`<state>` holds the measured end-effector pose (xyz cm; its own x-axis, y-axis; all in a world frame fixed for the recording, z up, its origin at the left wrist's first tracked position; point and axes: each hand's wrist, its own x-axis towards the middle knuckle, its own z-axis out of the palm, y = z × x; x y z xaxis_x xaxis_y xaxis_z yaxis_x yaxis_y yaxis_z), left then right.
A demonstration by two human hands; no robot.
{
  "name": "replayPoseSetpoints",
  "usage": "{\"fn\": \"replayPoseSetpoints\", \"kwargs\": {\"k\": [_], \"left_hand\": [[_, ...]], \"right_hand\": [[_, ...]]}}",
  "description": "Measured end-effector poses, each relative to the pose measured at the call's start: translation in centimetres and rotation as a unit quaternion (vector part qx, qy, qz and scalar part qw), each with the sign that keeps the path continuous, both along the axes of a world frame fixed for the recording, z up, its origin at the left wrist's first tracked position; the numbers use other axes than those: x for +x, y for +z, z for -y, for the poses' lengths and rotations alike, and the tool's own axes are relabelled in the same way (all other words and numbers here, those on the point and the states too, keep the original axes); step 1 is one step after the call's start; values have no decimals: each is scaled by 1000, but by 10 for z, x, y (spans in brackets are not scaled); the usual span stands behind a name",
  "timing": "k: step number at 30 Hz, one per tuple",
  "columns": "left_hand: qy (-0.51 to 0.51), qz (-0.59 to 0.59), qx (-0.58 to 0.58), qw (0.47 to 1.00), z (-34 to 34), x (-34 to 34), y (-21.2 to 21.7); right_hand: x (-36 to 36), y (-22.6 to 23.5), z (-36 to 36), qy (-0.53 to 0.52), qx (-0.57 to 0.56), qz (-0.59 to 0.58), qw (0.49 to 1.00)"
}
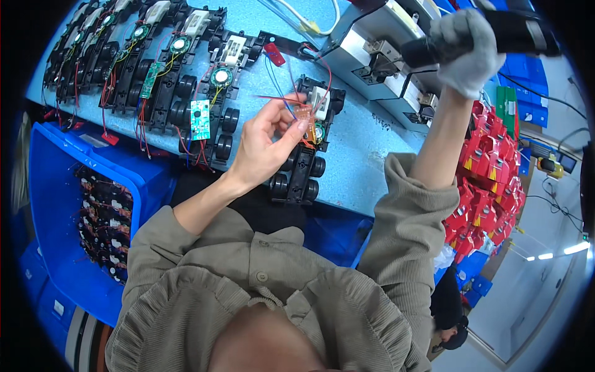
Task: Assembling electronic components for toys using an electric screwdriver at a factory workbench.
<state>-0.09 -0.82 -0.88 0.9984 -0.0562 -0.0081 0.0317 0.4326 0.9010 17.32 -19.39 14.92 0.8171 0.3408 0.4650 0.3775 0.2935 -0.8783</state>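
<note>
My bare left hand (261,147) pinches a small orange-brown circuit board (304,113) between thumb and fingers. Red and blue wires run from this board. Just under it lies a black toy-vehicle chassis (299,172) with wheels, a white plastic block and a round speaker part. My right hand (466,54), in a pale glove, is raised at the upper right, wrapped round a thick black power tool (524,34), probably an electric screwdriver. The tool is well away from the chassis. A small red board (274,54) on wires rests on the table beyond my left hand.
More chassis (162,84) with wheels and boards stand in a row along the blue table (356,167). A blue bin (46,167) of dark parts sits at lower left. Grey metal equipment (387,53) stands behind. Red plastic shells (486,180) are piled right, near another person (451,310).
</note>
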Motion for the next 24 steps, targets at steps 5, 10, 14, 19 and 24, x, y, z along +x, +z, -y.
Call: {"fn": "replayPoseSetpoints", "kwargs": {"k": [5,10,14,19,24], "left_hand": [[23,70,215,974,-15,-2,12],[29,199,367,908,-12,4,16],[38,235,397,886,-11,7,8],[27,239,408,881,-11,7,3],[42,236,426,872,-8,8,4]], "right_hand": [[-40,-9,-37,-197,2,-24,980],[-94,-1,13,-147,216,-63,963],[-122,3,19,-126,277,-94,948],[-135,-15,0,-140,204,-28,969],[-139,-29,-17,-179,195,6,964]]}}
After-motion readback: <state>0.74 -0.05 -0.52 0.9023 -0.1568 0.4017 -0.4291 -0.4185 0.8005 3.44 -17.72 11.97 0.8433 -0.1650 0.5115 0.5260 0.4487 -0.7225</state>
